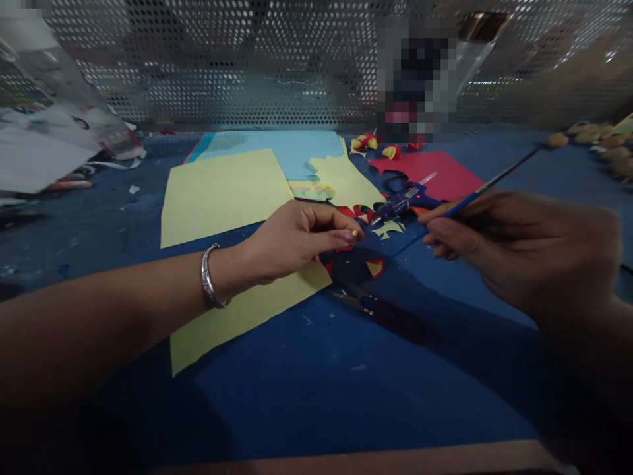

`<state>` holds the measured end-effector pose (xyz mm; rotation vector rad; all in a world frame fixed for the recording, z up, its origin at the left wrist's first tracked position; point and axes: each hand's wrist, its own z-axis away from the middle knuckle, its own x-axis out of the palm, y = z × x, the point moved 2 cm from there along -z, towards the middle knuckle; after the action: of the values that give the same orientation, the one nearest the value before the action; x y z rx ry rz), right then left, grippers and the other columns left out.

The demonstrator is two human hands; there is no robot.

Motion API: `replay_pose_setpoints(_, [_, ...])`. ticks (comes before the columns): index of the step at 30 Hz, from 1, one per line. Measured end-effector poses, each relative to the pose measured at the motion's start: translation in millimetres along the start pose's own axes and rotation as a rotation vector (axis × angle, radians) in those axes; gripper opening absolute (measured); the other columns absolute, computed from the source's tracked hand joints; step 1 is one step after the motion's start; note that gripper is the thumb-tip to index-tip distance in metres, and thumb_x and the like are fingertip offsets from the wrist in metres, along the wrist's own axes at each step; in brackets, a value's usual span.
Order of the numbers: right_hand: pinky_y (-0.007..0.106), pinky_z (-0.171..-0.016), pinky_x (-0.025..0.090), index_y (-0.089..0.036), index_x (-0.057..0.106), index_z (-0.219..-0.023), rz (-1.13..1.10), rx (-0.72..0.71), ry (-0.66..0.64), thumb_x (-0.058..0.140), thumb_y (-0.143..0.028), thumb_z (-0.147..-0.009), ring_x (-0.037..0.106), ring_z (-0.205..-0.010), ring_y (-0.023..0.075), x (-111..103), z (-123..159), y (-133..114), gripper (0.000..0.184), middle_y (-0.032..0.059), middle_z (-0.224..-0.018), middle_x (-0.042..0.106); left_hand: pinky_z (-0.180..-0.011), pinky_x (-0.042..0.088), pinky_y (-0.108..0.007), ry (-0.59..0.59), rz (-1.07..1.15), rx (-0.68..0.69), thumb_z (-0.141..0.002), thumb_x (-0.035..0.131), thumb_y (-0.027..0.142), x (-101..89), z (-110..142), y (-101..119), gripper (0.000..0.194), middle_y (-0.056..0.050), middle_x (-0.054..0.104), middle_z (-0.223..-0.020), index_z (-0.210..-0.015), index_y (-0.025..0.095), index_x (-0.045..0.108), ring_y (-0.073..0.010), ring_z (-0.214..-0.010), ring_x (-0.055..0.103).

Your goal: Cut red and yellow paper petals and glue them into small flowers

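My left hand (301, 234), with a silver bangle at the wrist, is closed in a pinch over the middle of the table. A tiny pale yellow piece (355, 233) shows at its fingertips. In my right hand (524, 247) is a thin blue stick (465, 204), like a paintbrush, its slim end pointing down left and its dark end up right. Red and yellow paper cut-outs (376, 267) lie just below the fingertips. Dark-handled thread snips (390, 316) rest nearer to me. Behind the hands lies a blue glue gun (403, 201) with a red light.
Yellow paper sheets (222, 194) lie left of centre, with light blue paper (257, 145) behind. Red paper (445, 173) and small red-yellow paper shapes (391, 153) are at the back right. A perforated metal panel (222, 66) closes off the back. A clear bottle (74, 86) stands left.
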<state>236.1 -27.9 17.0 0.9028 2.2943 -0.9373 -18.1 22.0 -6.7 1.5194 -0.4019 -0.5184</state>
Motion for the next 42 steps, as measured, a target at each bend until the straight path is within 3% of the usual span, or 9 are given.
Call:
replay_pose_setpoints(10, [0.027, -0.055, 0.051, -0.026, 0.077, -0.079, 0.024, 0.019, -0.034, 0.073, -0.053, -0.096, 0.072, -0.062, 0.0107, 4, 2, 8, 0.032, -0.0055, -0.083, 0.080, -0.102, 0.060, -0.041, 0.094, -0.081, 0.058, -0.085, 0.083, 0.029, -1.3, -3, -4, 0.016, -0.011, 0.084, -0.102, -0.089, 0.014, 0.083, -0.0241, -0.104, 0.078])
replay_pose_setpoints(15, [0.028, -0.053, 0.049, -0.025, 0.075, -0.078, 0.037, 0.028, -0.038, 0.073, -0.051, -0.096, 0.069, -0.056, 0.0103, 6, 1, 12, 0.032, -0.0052, -0.076, 0.077, -0.093, 0.061, -0.034, 0.096, -0.086, 0.079, -0.083, 0.085, 0.026, 0.0, -2, 1, 0.012, -0.007, 0.083, -0.091, -0.077, 0.016, 0.081, -0.0206, -0.098, 0.078])
replay_pose_setpoints(24, [0.029, -0.056, 0.050, -0.026, 0.074, -0.079, 0.047, -0.047, -0.055, 0.070, -0.048, -0.098, 0.070, -0.059, 0.0139, 8, 1, 13, 0.029, -0.0036, -0.075, 0.076, -0.076, 0.058, -0.026, 0.079, -0.111, 0.077, -0.083, 0.084, 0.024, 0.1, -2, 4, 0.013, -0.005, 0.080, -0.086, -0.076, 0.015, 0.077, -0.0139, -0.082, 0.073])
replay_pose_setpoints(28, [0.030, -0.055, 0.050, -0.027, 0.075, -0.085, 0.056, -0.041, -0.051, 0.071, -0.047, -0.098, 0.070, -0.059, 0.0144, 7, 2, 15, 0.024, -0.0038, -0.076, 0.075, -0.073, 0.057, -0.027, 0.091, -0.287, 0.178, -0.090, 0.078, 0.025, 0.1, 1, 5, 0.015, -0.004, 0.079, -0.085, -0.079, 0.015, 0.075, -0.0130, -0.077, 0.070])
replay_pose_setpoints(31, [0.030, -0.059, 0.055, -0.028, 0.075, -0.087, 0.029, -0.087, -0.062, 0.069, -0.046, -0.099, 0.071, -0.062, 0.0151, 7, 1, 10, 0.022, -0.0037, -0.078, 0.076, -0.083, 0.057, -0.030, 0.025, -0.601, 0.419, -0.094, 0.071, 0.017, 6.2, 6, 6, 0.008, -0.005, 0.078, -0.095, -0.093, 0.018, 0.079, -0.0163, -0.089, 0.071])
replay_pose_setpoints(35, [0.029, -0.062, 0.059, -0.028, 0.075, -0.089, 0.033, -0.120, -0.064, 0.067, -0.046, -0.100, 0.074, -0.065, 0.0153, 7, -2, 3, 0.023, -0.0033, -0.082, 0.078, -0.101, 0.052, -0.040, -0.151, -0.904, 0.688, -0.101, 0.057, 0.013, 18.4, 11, 5, 0.024, -0.012, 0.074, -0.111, -0.109, 0.017, 0.079, -0.0242, -0.113, 0.067])
replay_pose_setpoints(39, [0.024, -0.054, 0.056, -0.025, 0.074, -0.083, 0.031, -0.157, -0.078, 0.065, -0.041, -0.101, 0.073, -0.060, 0.0133, 10, -5, -1, 0.026, -0.0030, -0.080, 0.080, -0.103, 0.048, -0.046, -0.259, -1.039, 0.681, -0.099, 0.058, 0.015, 25.6, 5, 3, 0.022, -0.014, 0.072, -0.120, -0.105, 0.020, 0.079, -0.0301, -0.118, 0.063])
replay_pose_setpoints(42, [0.022, -0.049, 0.053, -0.024, 0.074, -0.082, 0.036, -0.171, -0.070, 0.065, -0.041, -0.101, 0.071, -0.055, 0.0122, 12, -6, -2, 0.026, -0.0032, -0.078, 0.080, -0.103, 0.048, -0.048, -0.278, -1.057, 0.661, -0.098, 0.062, 0.017, 28.4, 1, 2, 0.018, -0.015, 0.070, -0.122, -0.101, 0.021, 0.079, -0.0318, -0.118, 0.060])
